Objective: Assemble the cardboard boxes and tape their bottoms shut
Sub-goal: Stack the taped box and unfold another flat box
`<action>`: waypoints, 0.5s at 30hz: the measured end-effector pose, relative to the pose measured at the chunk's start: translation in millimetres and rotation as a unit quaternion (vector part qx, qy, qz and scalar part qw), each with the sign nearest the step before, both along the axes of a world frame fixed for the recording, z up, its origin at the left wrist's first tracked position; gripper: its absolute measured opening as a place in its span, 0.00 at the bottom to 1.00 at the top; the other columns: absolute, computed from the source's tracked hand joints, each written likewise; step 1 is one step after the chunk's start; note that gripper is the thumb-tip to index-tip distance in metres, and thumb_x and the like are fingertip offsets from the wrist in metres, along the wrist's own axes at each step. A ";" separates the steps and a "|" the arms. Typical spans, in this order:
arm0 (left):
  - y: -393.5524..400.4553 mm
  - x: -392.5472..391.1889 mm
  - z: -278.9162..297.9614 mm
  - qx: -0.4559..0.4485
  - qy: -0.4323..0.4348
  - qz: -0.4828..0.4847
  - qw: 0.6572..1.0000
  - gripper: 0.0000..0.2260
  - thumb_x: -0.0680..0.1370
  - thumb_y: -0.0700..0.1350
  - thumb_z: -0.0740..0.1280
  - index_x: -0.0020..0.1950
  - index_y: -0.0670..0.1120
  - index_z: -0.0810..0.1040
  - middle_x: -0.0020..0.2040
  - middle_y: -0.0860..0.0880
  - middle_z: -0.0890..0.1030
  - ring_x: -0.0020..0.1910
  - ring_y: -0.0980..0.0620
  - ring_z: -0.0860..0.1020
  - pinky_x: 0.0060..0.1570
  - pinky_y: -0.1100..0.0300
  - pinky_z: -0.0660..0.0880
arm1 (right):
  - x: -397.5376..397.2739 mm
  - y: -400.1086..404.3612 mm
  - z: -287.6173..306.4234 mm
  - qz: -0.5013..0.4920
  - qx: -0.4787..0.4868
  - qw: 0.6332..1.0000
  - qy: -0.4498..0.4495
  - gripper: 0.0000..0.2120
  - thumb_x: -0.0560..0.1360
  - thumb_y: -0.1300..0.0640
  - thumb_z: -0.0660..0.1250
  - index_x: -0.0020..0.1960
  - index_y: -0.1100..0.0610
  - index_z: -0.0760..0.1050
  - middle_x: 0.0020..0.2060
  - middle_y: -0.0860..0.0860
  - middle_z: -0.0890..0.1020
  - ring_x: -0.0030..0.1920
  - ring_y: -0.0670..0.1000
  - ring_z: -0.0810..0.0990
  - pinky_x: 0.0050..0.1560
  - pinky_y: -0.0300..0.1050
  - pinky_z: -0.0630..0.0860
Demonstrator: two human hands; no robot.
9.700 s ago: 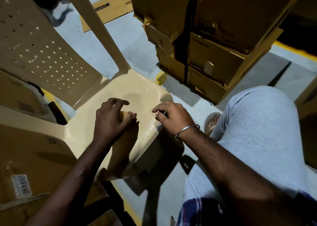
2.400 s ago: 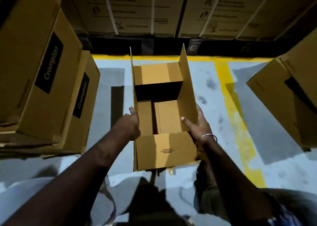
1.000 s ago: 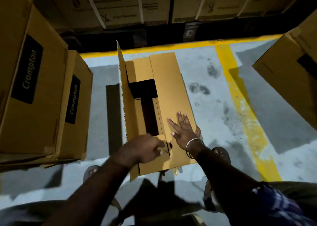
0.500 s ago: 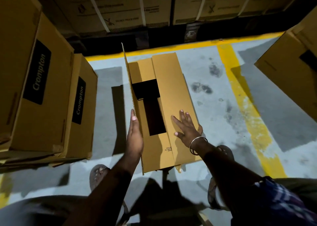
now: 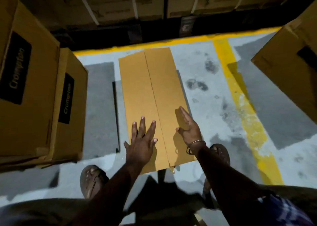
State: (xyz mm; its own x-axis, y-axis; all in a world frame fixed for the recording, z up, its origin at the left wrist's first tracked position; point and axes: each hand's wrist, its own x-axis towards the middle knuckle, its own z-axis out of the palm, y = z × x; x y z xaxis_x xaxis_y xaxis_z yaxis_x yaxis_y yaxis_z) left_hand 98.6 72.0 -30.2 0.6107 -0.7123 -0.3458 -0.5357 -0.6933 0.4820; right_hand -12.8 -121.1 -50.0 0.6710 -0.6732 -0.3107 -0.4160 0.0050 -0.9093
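Note:
A brown cardboard box [image 5: 151, 88] stands on the grey floor between my feet with both long flaps folded flat, their seam running down the middle. My left hand [image 5: 141, 140] presses flat on the left flap near its front end, fingers spread and straight. On the right flap, my right hand [image 5: 187, 125] lies with straight fingers along the outer edge, a metal bangle on its wrist. No tape shows on the seam, and no tape roll is in view.
Two stacked Crompton boxes [image 5: 41, 95] stand close on the left, another box [image 5: 291, 71] at the right, and a wall of strapped cartons [image 5: 154, 0] at the back. Yellow floor lines [image 5: 240, 95] run behind and right of the box. My sandalled feet [image 5: 91, 179] flank its front end.
The upright left flap has been folded down by my left hand, closing the dark gap; both flaps now lie flat. My right hand stayed on the right flap.

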 end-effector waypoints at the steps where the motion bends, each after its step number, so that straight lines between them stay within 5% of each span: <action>1: 4.9 4.1 0.0 0.011 0.009 0.033 0.999 0.36 0.83 0.66 0.59 0.82 0.67 0.39 0.82 0.60 0.31 0.83 0.47 0.33 0.70 0.20 0.54 | 0.5 6.4 -2.7 -0.013 -0.021 1.000 0.004 0.42 0.73 0.76 0.69 0.79 0.46 0.66 0.78 0.39 0.66 0.77 0.37 0.61 0.75 0.34 0.62; 3: 10.0 7.2 4.0 0.017 0.073 0.179 0.981 0.53 0.73 0.72 0.70 0.83 0.62 0.36 0.84 0.57 0.34 0.84 0.45 0.37 0.73 0.26 0.52 | 4.3 12.8 -3.9 -0.037 -0.046 0.998 0.010 0.40 0.73 0.76 0.69 0.77 0.46 0.69 0.78 0.38 0.65 0.76 0.34 0.60 0.71 0.26 0.60; 5: 13.6 8.0 13.4 -0.012 0.235 0.354 0.905 0.65 0.64 0.67 0.80 0.85 0.55 0.37 0.86 0.50 0.43 0.84 0.42 0.47 0.78 0.38 0.55 | 3.8 13.1 1.6 -0.027 -0.059 0.998 0.027 0.40 0.74 0.74 0.70 0.79 0.45 0.66 0.78 0.35 0.62 0.77 0.34 0.58 0.73 0.28 0.58; 7: 22.0 8.0 13.4 -0.016 0.382 0.431 0.817 0.61 0.62 0.63 0.83 0.85 0.48 0.50 0.84 0.45 0.57 0.79 0.40 0.63 0.75 0.39 0.63 | -6.9 11.9 6.9 -0.045 -0.051 0.996 0.057 0.40 0.75 0.67 0.74 0.80 0.45 0.62 0.79 0.33 0.56 0.77 0.37 0.54 0.74 0.30 0.57; 10: 42.2 9.5 10.5 0.065 0.463 0.395 0.791 0.60 0.57 0.70 0.83 0.82 0.53 0.61 0.81 0.47 0.66 0.77 0.38 0.66 0.67 0.28 0.69 | -31.7 15.9 13.5 -0.087 0.052 0.977 0.186 0.44 0.71 0.46 0.79 0.81 0.50 0.61 0.80 0.48 0.64 0.78 0.52 0.64 0.75 0.46 0.64; 12: 54.5 2.6 7.2 0.098 0.494 0.386 0.773 0.61 0.54 0.72 0.83 0.82 0.57 0.62 0.82 0.48 0.65 0.80 0.37 0.62 0.63 0.25 0.71 | -45.5 18.8 10.4 -0.072 0.137 0.962 0.224 0.48 0.60 0.36 0.82 0.74 0.55 0.71 0.67 0.53 0.80 0.63 0.57 0.81 0.64 0.55 0.78; 15: 60.4 -14.6 3.5 0.067 0.508 0.434 0.741 0.54 0.59 0.66 0.85 0.81 0.58 0.65 0.80 0.50 0.66 0.80 0.39 0.62 0.57 0.26 0.76 | -48.7 16.7 5.9 -0.085 0.223 0.951 0.195 0.35 0.62 0.46 0.85 0.64 0.51 0.76 0.49 0.50 0.86 0.46 0.56 0.86 0.34 0.49 0.83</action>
State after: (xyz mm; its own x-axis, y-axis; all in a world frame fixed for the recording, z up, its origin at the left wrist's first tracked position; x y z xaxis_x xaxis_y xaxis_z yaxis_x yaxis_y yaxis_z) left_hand 84.0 132.4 -26.7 0.1950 -0.1220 -0.9732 0.7317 -0.6427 0.2272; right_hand -61.5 -104.4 -44.1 0.3396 -0.5049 -0.7935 -0.6798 0.4512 -0.5781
